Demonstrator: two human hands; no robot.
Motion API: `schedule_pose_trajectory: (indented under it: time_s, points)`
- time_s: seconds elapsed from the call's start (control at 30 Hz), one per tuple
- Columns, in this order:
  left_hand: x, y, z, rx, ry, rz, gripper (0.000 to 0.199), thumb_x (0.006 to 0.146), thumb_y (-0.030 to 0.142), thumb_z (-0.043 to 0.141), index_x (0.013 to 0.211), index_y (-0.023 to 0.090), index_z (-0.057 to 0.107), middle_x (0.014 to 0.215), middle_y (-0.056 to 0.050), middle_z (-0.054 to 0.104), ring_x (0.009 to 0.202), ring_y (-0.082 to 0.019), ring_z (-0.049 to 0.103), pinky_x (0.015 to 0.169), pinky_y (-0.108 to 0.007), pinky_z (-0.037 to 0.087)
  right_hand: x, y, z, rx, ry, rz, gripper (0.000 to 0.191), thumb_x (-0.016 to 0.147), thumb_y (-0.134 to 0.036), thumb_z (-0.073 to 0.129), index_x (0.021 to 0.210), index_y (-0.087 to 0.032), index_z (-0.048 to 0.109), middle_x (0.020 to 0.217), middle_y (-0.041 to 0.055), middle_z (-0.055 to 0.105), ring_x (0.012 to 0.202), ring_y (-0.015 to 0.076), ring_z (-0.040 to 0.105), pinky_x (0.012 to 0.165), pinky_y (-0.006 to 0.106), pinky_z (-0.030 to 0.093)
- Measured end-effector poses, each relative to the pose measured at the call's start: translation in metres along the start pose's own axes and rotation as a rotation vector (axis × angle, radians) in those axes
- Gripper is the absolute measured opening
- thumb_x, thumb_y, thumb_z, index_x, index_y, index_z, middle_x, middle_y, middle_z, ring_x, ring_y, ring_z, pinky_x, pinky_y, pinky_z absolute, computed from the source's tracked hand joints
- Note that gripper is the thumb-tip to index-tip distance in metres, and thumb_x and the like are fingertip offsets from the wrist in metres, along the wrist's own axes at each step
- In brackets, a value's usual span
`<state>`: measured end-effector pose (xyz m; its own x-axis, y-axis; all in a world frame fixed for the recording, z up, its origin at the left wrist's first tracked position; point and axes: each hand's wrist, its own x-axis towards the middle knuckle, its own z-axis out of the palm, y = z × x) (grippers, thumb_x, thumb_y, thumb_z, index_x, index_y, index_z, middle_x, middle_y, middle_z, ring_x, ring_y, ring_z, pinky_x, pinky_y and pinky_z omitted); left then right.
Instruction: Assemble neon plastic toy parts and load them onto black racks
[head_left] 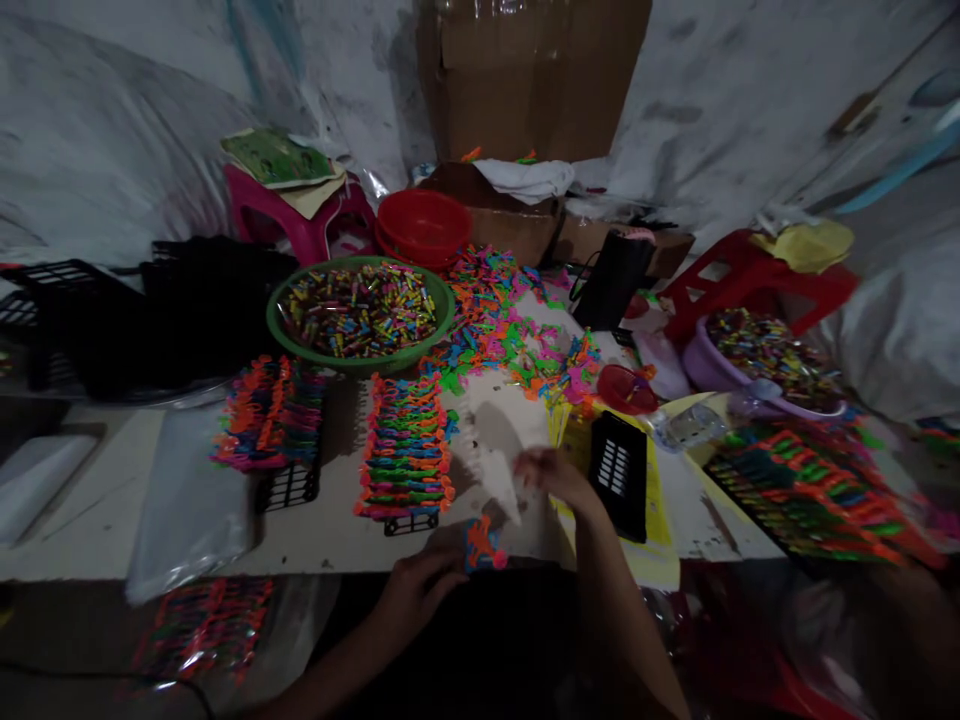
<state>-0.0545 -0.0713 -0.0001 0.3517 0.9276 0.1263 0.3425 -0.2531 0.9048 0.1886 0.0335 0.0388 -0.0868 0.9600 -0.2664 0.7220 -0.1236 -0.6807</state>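
My left hand [424, 588] is at the table's front edge, its fingers closed on small plastic figures [482, 545] in orange, blue and pink; their exact shape is too blurred to make out. Over the pale tabletop to the right is my right hand [551, 475], its curled fingers smeared, and I cannot tell whether anything is in them. Left of it lies a black rack [412, 523] stacked with rows of colourful plastic figures [405, 445]. To its right, an unfilled black slotted rack [619, 475] rests on yellow sheets [664, 530].
Loose plastic figures [499, 325] are heaped behind my hands. A green basin [442, 325] and a purple basin [697, 365] hold small colourful cylinders. More loaded racks stand left [289, 490] and right [810, 490]. A black speaker-like cylinder [615, 280] stands at the back.
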Motion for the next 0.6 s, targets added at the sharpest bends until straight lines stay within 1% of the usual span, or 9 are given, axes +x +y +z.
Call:
schedule_pose_trajectory:
  time_s: [0.03, 0.07, 0.13, 0.17, 0.23, 0.33, 0.47, 0.53, 0.6]
  points:
    - [-0.003, 0.000, -0.002, 0.025, 0.016, 0.024, 0.019, 0.078, 0.032, 0.056, 0.091, 0.025, 0.069, 0.085, -0.002, 0.072, 0.074, -0.017, 0.067, 0.069, -0.024, 0.054, 0.027, 0.000, -0.016, -0.106, 0.254, 0.187, 0.036, 0.083, -0.039, 0.041, 0.076, -0.015, 0.067, 0.066, 0.0039, 0.067, 0.057, 0.0138, 0.062, 0.055, 0.022, 0.046]
    - [-0.005, 0.000, -0.005, 0.050, 0.026, 0.048, 0.019, 0.079, 0.031, 0.055, 0.089, 0.025, 0.069, 0.082, -0.002, 0.072, 0.072, -0.016, 0.067, 0.066, -0.023, 0.054, 0.053, -0.002, -0.028, -0.150, 0.355, 0.255, 0.041, 0.086, -0.038, 0.036, 0.084, -0.012, 0.067, 0.073, 0.0088, 0.068, 0.063, 0.0154, 0.063, 0.059, 0.023, 0.046]
    - [-0.007, 0.000, -0.013, 0.106, 0.053, 0.108, 0.018, 0.080, 0.031, 0.054, 0.085, 0.024, 0.069, 0.078, -0.003, 0.072, 0.068, -0.015, 0.066, 0.063, -0.022, 0.054, 0.096, -0.007, -0.042, -0.205, 0.437, 0.349, 0.044, 0.085, -0.040, 0.037, 0.087, -0.007, 0.067, 0.079, 0.0172, 0.068, 0.072, 0.0214, 0.065, 0.062, 0.028, 0.047]
    - [-0.008, -0.001, -0.018, 0.135, 0.080, 0.150, 0.017, 0.080, 0.032, 0.054, 0.083, 0.024, 0.069, 0.078, -0.003, 0.071, 0.070, -0.015, 0.066, 0.064, -0.022, 0.054, 0.110, -0.010, -0.044, -0.220, 0.438, 0.366, 0.044, 0.083, -0.040, 0.040, 0.087, -0.005, 0.067, 0.082, 0.0204, 0.067, 0.076, 0.0242, 0.065, 0.063, 0.030, 0.047]
    - [-0.012, -0.004, -0.029, 0.190, 0.154, 0.236, 0.018, 0.080, 0.034, 0.055, 0.081, 0.024, 0.069, 0.082, -0.005, 0.071, 0.076, -0.017, 0.066, 0.070, -0.026, 0.054, 0.123, -0.015, -0.040, -0.252, 0.440, 0.391, 0.041, 0.080, -0.039, 0.045, 0.086, -0.005, 0.068, 0.084, 0.0226, 0.067, 0.080, 0.0273, 0.065, 0.063, 0.031, 0.047]
    - [-0.020, -0.011, -0.047, 0.226, 0.247, 0.258, 0.019, 0.079, 0.035, 0.055, 0.074, 0.023, 0.069, 0.081, -0.007, 0.070, 0.080, -0.018, 0.064, 0.073, -0.029, 0.053, 0.108, -0.017, -0.025, -0.290, 0.429, 0.367, 0.037, 0.079, -0.036, 0.046, 0.085, -0.008, 0.069, 0.083, 0.0201, 0.068, 0.082, 0.0263, 0.065, 0.064, 0.029, 0.046]
    - [-0.032, -0.022, -0.063, 0.222, 0.305, 0.067, 0.025, 0.079, 0.038, 0.055, 0.067, 0.021, 0.069, 0.072, -0.005, 0.069, 0.069, -0.016, 0.064, 0.064, -0.026, 0.053, 0.059, -0.009, -0.007, -0.310, 0.353, 0.250, 0.042, 0.080, -0.048, 0.044, 0.071, -0.016, 0.069, 0.073, 0.0127, 0.069, 0.076, 0.0229, 0.064, 0.062, 0.027, 0.044]
    - [-0.033, -0.026, -0.065, 0.223, 0.329, -0.053, 0.024, 0.077, 0.040, 0.056, 0.069, 0.021, 0.069, 0.073, -0.004, 0.069, 0.068, -0.017, 0.064, 0.064, -0.027, 0.053, 0.042, -0.002, -0.004, -0.309, 0.369, 0.127, 0.040, 0.082, -0.047, 0.042, 0.078, -0.018, 0.069, 0.074, 0.0096, 0.069, 0.074, 0.0205, 0.064, 0.064, 0.027, 0.044]
    - [-0.034, -0.028, -0.065, 0.225, 0.338, -0.120, 0.022, 0.075, 0.039, 0.057, 0.072, 0.020, 0.068, 0.076, -0.004, 0.069, 0.070, -0.017, 0.064, 0.066, -0.028, 0.052, 0.036, 0.005, -0.002, -0.328, 0.385, -0.024, 0.030, 0.082, -0.035, 0.045, 0.095, -0.018, 0.067, 0.090, 0.0088, 0.069, 0.083, 0.0192, 0.063, 0.072, 0.028, 0.045]
